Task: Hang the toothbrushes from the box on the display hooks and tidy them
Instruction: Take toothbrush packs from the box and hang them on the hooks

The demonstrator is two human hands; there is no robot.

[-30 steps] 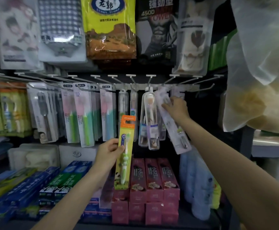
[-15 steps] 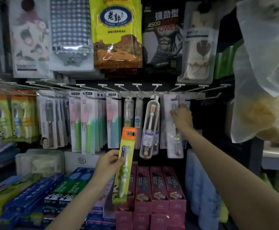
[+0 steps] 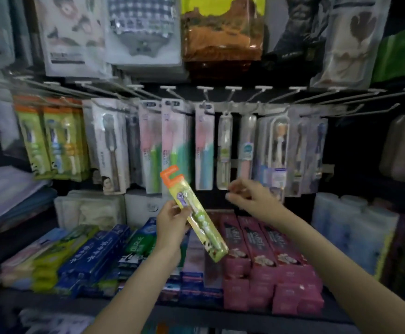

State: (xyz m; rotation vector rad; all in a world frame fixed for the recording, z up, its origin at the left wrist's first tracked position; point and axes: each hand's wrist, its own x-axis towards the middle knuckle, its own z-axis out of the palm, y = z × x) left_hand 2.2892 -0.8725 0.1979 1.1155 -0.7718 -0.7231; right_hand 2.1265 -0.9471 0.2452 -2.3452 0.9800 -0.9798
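Gripping a yellow-green toothbrush pack point(image 3: 194, 216) near its middle, the left hand point(image 3: 172, 222) holds it tilted, the orange hanger tab up and to the left, the lower end down to the right. Just right of it, the right hand point(image 3: 252, 197) hovers with nothing in it, fingers loosely spread, though blur hides their exact pose. Above both hands, a row of hooks point(image 3: 225, 92) carries hanging toothbrushes point(image 3: 202, 148). Below the right hand sit red toothpaste boxes point(image 3: 257, 249).
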